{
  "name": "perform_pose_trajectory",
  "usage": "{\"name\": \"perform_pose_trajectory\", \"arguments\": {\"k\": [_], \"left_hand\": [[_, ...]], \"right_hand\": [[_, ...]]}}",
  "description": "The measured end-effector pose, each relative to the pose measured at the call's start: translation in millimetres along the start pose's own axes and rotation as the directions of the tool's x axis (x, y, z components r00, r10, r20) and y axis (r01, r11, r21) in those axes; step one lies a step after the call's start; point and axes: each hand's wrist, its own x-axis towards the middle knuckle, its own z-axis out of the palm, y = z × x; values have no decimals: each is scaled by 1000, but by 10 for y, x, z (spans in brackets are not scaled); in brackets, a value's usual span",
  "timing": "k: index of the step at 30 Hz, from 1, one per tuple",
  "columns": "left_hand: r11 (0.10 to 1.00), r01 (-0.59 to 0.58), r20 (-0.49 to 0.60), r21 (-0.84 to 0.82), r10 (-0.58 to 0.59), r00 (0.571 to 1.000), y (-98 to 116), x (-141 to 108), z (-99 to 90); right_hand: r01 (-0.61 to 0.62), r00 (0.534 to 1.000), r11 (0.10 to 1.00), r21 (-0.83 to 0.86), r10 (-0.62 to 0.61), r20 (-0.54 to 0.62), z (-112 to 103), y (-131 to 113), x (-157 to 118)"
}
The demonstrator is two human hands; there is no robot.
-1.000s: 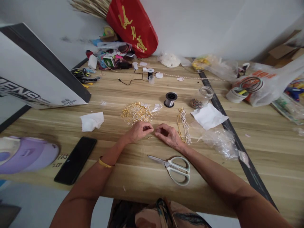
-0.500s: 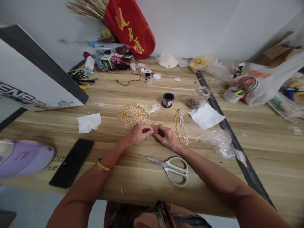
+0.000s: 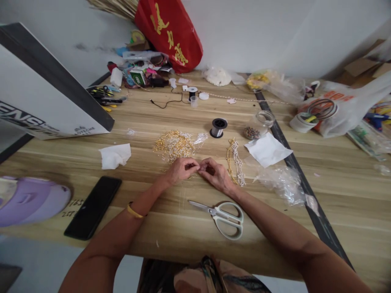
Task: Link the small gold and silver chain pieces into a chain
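Observation:
My left hand (image 3: 182,170) and my right hand (image 3: 214,173) meet at the fingertips over the wooden table. Each is pinched closed; whatever lies between the fingers is too small to make out. Just behind my left hand lies a loose pile of gold and silver beaded chains (image 3: 174,145). To the right of my right hand, gold and silver chain strands (image 3: 236,162) stretch lengthwise on the wood. Light-handled scissors (image 3: 222,215) lie in front of my hands, blades pointing left. A spool of silver wire (image 3: 218,128) stands behind my hands.
A glass jar with beads (image 3: 259,125) lies near a white paper sheet (image 3: 268,149) and crumpled clear plastic (image 3: 282,183). At left are a phone (image 3: 93,207), a folded tissue (image 3: 115,156), a purple device (image 3: 33,201) and a large box (image 3: 45,89).
My hands keep the same fingertip-to-fingertip pinch with hardly any movement. The whole view has shifted slightly; no object on the table has visibly moved.

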Motion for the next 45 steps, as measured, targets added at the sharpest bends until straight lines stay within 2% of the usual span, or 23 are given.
{"name": "perform_pose_trajectory", "arguments": {"k": [10, 14, 18, 24, 28, 31, 40, 42, 45], "left_hand": [[999, 24, 16, 37, -25, 1000, -96, 9, 2], [977, -41, 116, 210, 17, 993, -113, 0, 12], [929, -113, 244, 353, 26, 969, -64, -7, -3], [903, -128, 352, 410, -28, 936, 9, -22, -86], [901, -147, 414, 408, -39, 909, 35, -41, -157], [910, -155, 450, 384, -38, 892, 35, -55, -195], [955, -93, 495, 282, -62, 866, 26, -65, -274], [957, -75, 475, 282, -71, 877, 18, -58, -321], [955, -35, 387, 295, -86, 918, -23, -45, -417]], "right_hand": [[-35, 999, 999, -19, 34, -13, -57, -19, 32], [-7, 1000, 1000, -23, 6, -27, -69, -15, 46], [35, 999, 999, -21, -36, -38, -71, -13, 56], [33, 998, 999, -32, -34, -47, -54, -1, 43], [-6, 999, 999, -49, 3, -48, -45, -14, 32], [14, 1000, 996, -85, -16, -21, -42, -28, 30], [195, 980, 971, -138, -188, 62, -25, -27, 29], [210, 977, 967, -144, -203, 64, -17, -23, 31], [203, 978, 968, -145, -194, 71, -13, -21, 29]]}}
